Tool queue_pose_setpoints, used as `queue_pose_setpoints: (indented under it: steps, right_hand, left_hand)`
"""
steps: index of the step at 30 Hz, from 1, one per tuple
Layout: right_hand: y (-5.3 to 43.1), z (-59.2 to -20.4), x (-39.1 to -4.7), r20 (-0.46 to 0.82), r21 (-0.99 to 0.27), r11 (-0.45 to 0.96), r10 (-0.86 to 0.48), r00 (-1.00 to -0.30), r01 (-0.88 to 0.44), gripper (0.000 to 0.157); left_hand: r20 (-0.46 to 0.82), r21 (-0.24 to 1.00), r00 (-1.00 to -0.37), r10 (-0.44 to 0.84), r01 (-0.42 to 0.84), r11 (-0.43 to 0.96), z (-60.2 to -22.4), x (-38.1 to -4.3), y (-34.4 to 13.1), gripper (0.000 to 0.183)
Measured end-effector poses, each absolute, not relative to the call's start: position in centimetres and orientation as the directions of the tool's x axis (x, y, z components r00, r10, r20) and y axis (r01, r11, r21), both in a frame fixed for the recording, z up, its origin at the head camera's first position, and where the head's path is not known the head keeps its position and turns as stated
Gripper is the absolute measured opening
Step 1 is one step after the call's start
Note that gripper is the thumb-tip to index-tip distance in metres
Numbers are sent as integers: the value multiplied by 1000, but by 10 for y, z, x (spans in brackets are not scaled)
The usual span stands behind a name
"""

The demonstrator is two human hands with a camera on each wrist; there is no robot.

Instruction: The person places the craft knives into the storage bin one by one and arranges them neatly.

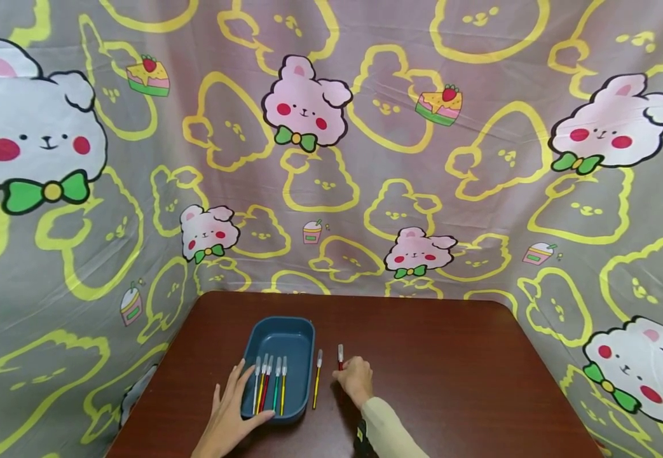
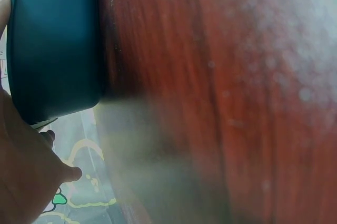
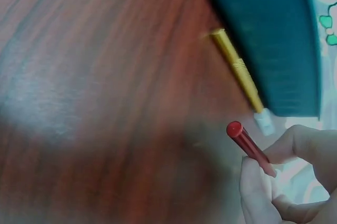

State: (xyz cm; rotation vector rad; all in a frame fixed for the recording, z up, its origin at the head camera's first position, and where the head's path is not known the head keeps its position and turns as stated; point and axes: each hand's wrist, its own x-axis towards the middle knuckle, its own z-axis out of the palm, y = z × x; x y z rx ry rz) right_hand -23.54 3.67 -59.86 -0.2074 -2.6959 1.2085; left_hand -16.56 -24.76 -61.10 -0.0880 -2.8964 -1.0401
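A blue rectangular tray [image 1: 283,326] stands on the left part of the table, with several capped craft knives [image 1: 276,385] in white, yellow, red and green lying lengthwise in it. My left hand [image 1: 229,407] rests at the tray's near left corner, fingers spread along the left side and thumb by the near rim. To the right of the tray, my right hand [image 1: 357,380] pinches a red craft knife [image 3: 249,146] between thumb and fingers, its clear cap pointing away from me. Between that hand and the tray, a yellow craft knife [image 1: 316,381] lies on the table.
The brown wooden table [image 1: 451,369] extends to the right and behind the tray. A cloth [image 1: 320,191] printed with white rabbits and yellow outlines hangs around the back and both sides.
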Motion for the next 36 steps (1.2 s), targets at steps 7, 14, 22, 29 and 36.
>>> queue_pose_setpoints:
  steps: [7,14,22,29,36]
  right_hand:
    - [28,-573,-237,99,-772,635,152,-983,21,18]
    - [12,-552,-237,26,-831,555,119,-993,44,17]
    - [-3,-541,-235,-9,-863,502,90,-996,53,15]
    - [-20,-538,-234,-1,-873,485,78,-997,39,15]
    - [-39,-536,-232,-3,-863,503,76,-997,41,16]
  left_hand:
    - [87,631,-996,35,82,772,-613,-166,-249,111]
    - [82,637,-996,36,80,767,-612,-166,-248,111]
    - [65,630,-997,29,64,774,-611,-167,-248,112]
    - [78,631,-996,31,73,772,-611,-166,-248,111]
    - [110,623,-993,35,96,777,-612,-166,-248,110]
